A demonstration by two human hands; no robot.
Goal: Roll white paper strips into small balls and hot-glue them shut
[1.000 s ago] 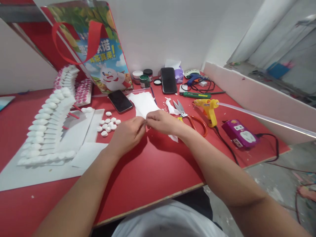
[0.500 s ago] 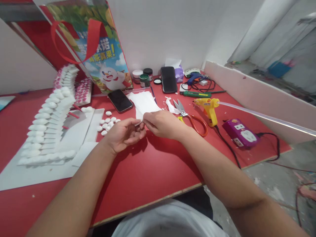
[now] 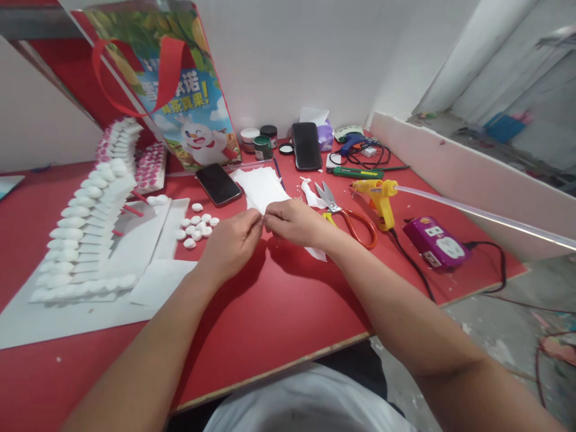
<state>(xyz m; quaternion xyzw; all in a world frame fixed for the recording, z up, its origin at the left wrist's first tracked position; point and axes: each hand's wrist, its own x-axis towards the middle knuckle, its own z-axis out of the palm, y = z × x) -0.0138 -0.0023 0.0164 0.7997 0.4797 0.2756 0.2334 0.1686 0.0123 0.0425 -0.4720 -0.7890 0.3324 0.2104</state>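
Note:
My left hand (image 3: 236, 240) and my right hand (image 3: 290, 225) meet over the middle of the table, fingertips pinched together. Whatever lies between the fingers is hidden. A strip of thin white paper (image 3: 318, 254) shows below my right wrist; I cannot tell whether the hand holds it. Just behind the hands lies a stack of white paper sheets (image 3: 261, 185). Several small white rounded pieces (image 3: 194, 230) lie left of my left hand. Orange-handled scissors (image 3: 355, 225) rest open beyond my right forearm.
On the left, a curved structure of white pieces (image 3: 74, 233) stands on white board. A phone (image 3: 219, 183) and a second phone (image 3: 306, 146) lie behind. Rightward are a yellow glue gun (image 3: 380, 201) and a purple power socket (image 3: 438, 243). Paint jars (image 3: 263, 147) and a printed bag (image 3: 198, 132) stand at the back.
My left hand has turned from palm up to knuckles up and closed into a pinch. The small white piece at its fingers is now hidden. A white paper strip has appeared below my right wrist.

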